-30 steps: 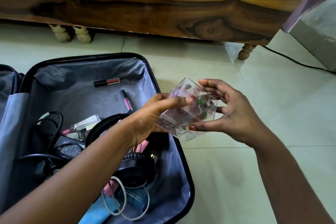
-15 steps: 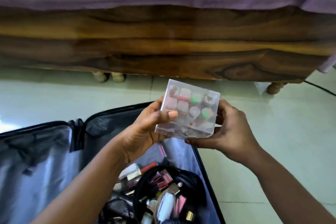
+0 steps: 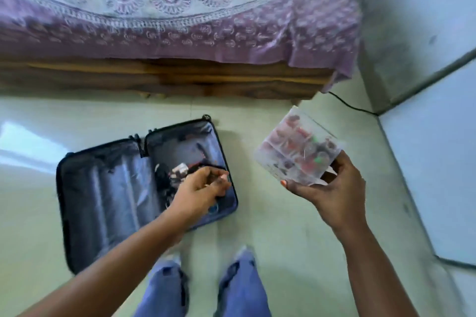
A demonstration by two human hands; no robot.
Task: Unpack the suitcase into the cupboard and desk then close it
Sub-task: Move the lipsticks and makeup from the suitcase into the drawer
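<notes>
Home bedroom; bed (image 3: 167,20), tiled floor (image 3: 283,213).

Motion blur softens my whole view. Contents of the clear box (image 3: 296,149) read only as red and green blobs. My left hand (image 3: 203,188) hides part of the suitcase (image 3: 103,188) clutter, and whether it holds anything I cannot tell.

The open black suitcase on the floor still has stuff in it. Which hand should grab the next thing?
Probably the left hand: it hangs over the open black suitcase, holding nothing that shows. The right hand already grips the clear plastic box.
</notes>
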